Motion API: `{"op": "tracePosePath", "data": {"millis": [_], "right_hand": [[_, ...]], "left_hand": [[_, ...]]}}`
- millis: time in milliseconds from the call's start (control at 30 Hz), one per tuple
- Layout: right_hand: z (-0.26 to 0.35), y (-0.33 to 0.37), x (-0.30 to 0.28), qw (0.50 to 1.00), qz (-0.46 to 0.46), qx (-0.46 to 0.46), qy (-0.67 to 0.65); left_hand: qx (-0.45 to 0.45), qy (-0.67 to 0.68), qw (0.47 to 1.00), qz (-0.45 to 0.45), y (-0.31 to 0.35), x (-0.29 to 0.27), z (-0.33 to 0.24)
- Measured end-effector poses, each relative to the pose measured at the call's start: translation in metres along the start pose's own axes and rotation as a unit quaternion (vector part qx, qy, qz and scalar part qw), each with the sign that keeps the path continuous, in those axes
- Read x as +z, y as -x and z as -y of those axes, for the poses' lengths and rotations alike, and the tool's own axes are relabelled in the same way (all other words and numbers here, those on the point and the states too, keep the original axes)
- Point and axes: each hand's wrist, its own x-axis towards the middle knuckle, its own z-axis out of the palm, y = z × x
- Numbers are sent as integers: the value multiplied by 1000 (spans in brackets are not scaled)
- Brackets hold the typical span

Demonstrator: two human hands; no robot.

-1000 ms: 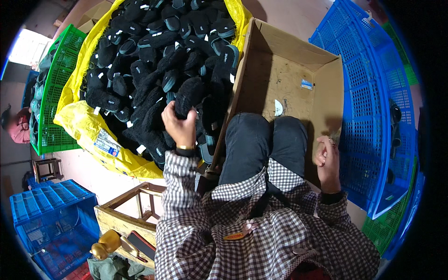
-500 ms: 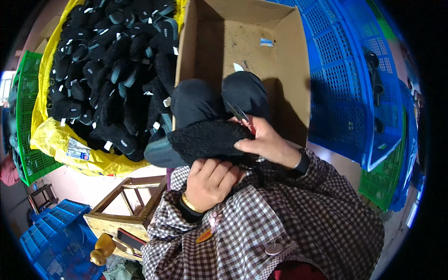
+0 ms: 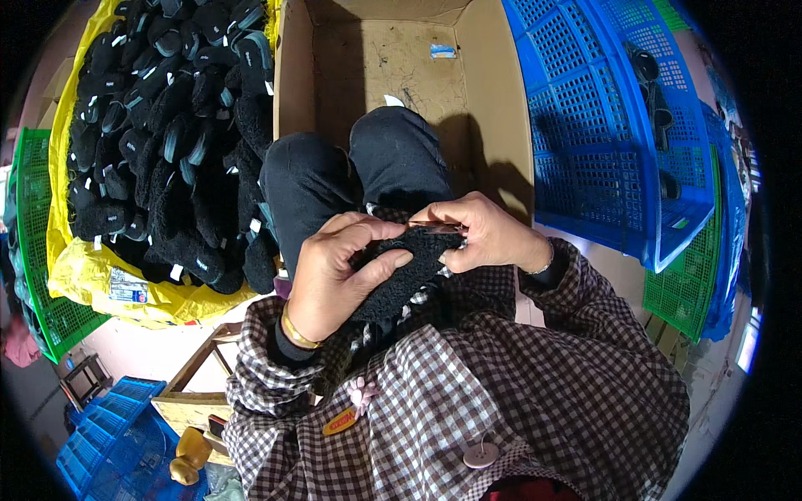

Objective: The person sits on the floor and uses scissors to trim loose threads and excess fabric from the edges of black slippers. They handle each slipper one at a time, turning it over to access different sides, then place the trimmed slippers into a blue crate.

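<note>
While the person sits with both knees pushed into the open cardboard box [image 3: 401, 58], a single black fuzzy slipper [image 3: 399, 269] is held just in front of the box, over the lap. The left hand [image 3: 334, 275] is curled around the slipper's near end, fingers wrapped over the pile and thumb pressed on top. The right hand [image 3: 489, 235] is closed on the far end, pinching it together with a thin reddish tool [image 3: 434, 225]; I cannot tell what sort of tool it is. To the left of the box, a yellow sack [image 3: 83, 275] is heaped with more black slippers [image 3: 167, 142], and to the right of the box stands a blue crate [image 3: 601, 125]. My worry is the tool: its tip lies close to the left thumb, and a slip in the thick pile could nick a finger. The soft slipper could also twist free and drop into the box.
</note>
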Motion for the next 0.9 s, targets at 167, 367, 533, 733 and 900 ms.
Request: {"op": "tracePosePath", "data": {"millis": [167,367,533,733,900], "right_hand": [[-14,6,8,1000,-11,-1,-9],[-13,18,-2,985,-108,27,132],[0,18,-5,943,-139,27,300],[17,3,-6,900,-90,-15,427],[21,-10,-9,883,-44,-24,467]], "left_hand": [[50,-65,995,-50,-4,13,17],[-3,-78,993,-93,-5,21,27],[-3,-39,994,-100,-8,22,33],[-21,7,994,-103,-6,24,42],[-4,-11,993,-117,-8,24,36]]}}
